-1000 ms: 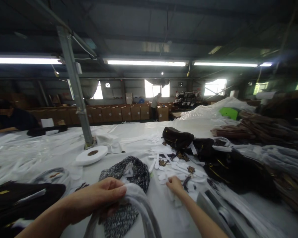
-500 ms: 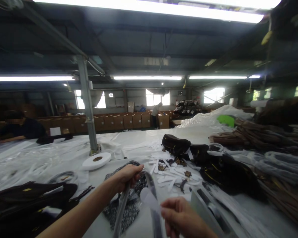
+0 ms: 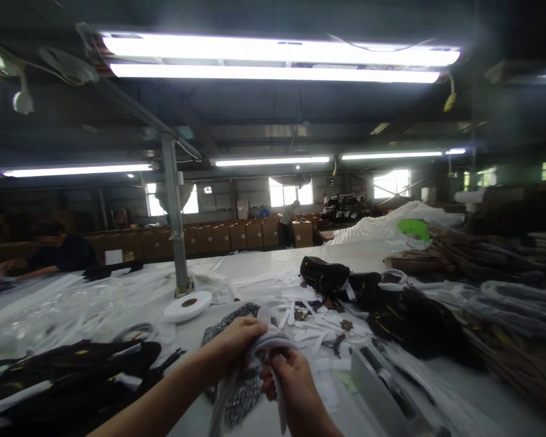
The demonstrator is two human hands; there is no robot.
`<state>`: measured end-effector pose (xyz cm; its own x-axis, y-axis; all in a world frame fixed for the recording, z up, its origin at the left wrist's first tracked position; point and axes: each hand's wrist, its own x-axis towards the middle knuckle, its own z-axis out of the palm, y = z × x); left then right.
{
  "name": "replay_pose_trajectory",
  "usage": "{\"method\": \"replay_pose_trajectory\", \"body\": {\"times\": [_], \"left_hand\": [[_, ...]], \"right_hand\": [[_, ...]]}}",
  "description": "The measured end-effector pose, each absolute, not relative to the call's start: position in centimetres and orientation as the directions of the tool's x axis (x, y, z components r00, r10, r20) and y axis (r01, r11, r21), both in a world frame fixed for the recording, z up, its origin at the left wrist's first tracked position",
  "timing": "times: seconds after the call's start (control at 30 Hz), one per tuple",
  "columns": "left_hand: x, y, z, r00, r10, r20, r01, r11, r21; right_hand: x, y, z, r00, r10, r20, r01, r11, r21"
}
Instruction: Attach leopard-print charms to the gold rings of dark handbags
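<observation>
My left hand (image 3: 237, 341) pinches a pale grey wrapped strap (image 3: 224, 400) at the top of its loop. My right hand (image 3: 293, 382) closes on the strap's other side, thumb and fingers together. A white paper-like piece (image 3: 264, 315) sticks up at the bend between both hands; I cannot tell which fingers hold it. Under the hands lies a black-and-white speckled fabric bag (image 3: 246, 403), partly hidden by them. Beyond my right hand, white tag-like strips (image 3: 306, 328) are scattered with bronze flower-shaped pieces (image 3: 346, 325).
A white tape roll (image 3: 175, 311) lies left, near a metal post (image 3: 176, 230). Black bags (image 3: 68, 376) rest at left, with more black bags (image 3: 409, 315) at right. A grey tape dispenser (image 3: 382, 388) stands close right. A co-worker (image 3: 68, 252) sits far left.
My right hand has moved left and up, meeting my left hand at the strap's bend. The white piece has moved from hanging beside the strap to its top. The camera has tilted upward.
</observation>
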<state>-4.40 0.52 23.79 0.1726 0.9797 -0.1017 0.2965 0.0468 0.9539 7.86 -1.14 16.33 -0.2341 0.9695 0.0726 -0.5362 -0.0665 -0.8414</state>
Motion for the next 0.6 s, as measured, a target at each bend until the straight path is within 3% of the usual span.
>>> {"method": "replay_pose_trajectory", "body": {"times": [0.2, 0.37, 0.5, 0.6], "left_hand": [[-3.3, 1.4, 23.9, 0.194, 0.980, -0.041, 0.192, 0.003, 0.981], [-3.6, 1.7, 24.0, 0.193, 0.981, -0.020, 0.124, -0.004, 0.992], [-3.8, 1.8, 24.4, 0.158, 0.987, 0.041, 0.098, -0.057, 0.994], [-3.5, 1.8, 25.1, 0.118, 0.984, 0.136, 0.079, -0.145, 0.986]], "right_hand": [[10.0, -3.6, 14.8, -0.148, 0.954, 0.259, -0.523, 0.147, -0.839], [11.1, -4.5, 16.3, -0.257, 0.909, 0.328, -0.672, 0.076, -0.737], [11.7, -3.7, 18.3, -0.144, 0.942, 0.305, -0.461, 0.208, -0.863], [11.7, -3.3, 20.3, -0.068, 0.940, 0.335, -0.399, 0.282, -0.873]]}}
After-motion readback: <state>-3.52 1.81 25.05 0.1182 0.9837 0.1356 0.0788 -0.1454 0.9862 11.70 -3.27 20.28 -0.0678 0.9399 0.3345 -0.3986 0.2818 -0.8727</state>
